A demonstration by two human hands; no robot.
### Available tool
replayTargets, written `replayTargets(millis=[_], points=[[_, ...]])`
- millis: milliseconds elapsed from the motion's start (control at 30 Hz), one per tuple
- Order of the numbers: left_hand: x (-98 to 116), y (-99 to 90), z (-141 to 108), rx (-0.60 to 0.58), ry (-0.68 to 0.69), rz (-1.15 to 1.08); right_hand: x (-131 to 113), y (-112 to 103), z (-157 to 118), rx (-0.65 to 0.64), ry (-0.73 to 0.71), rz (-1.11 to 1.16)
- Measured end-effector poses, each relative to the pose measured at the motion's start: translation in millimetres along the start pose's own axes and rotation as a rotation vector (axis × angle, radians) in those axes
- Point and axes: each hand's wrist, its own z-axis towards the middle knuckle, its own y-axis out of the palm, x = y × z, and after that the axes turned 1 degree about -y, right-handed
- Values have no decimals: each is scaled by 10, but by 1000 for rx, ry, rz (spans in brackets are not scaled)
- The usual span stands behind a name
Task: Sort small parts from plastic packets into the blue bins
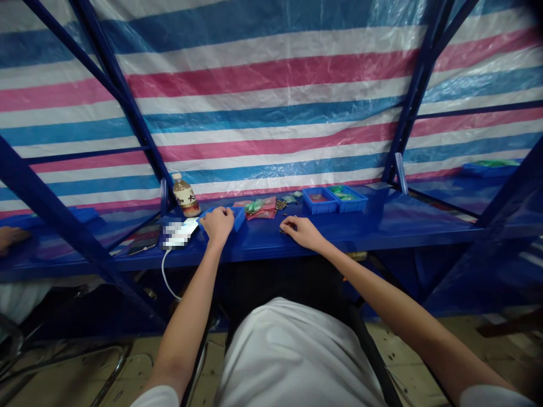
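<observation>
Left hand (218, 223) closes on a blue bin (238, 218); right hand (299, 233) lies open near the shelf edge (271, 254).

A pixelated patch (173, 235) blurred part of a white-corded device (189, 227) on the left. Another person's hand (9, 237) was cut off by the left edge. The left hand (218, 224) hid part of a blue bin (238, 218), and dark bits (280, 206) on the far side were too small to tell.

Bright, even light is washing over the striped tarp (271, 102), glare is streaking the blue desk (382, 223), and lens distortion is bending the edges.
</observation>
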Motion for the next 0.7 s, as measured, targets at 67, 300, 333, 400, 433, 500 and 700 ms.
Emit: replayTargets(millis=[67,300,333,400,433,500,700], points=[[9,-35,-4,-46,19,26,2,1,-1,-2,-6,-19],[89,-94,-61,-95,60,117,11,8,-5,-2,-11,-57],[92,-95,-67,-87,65,125,12,9,-5,-3,-13,-58],[91,-98,-79,-70,80,136,13,10,-4,-4,-17,-61],[91,-102,-86,-61,95,139,13,10,-4,-3,-18,-64],[98,-114,-107,-24,143,141,12,8,-4,-2,-18,-69],[191,-120,-218,151,387,33,5,3,-6,-3,-21,-64]])
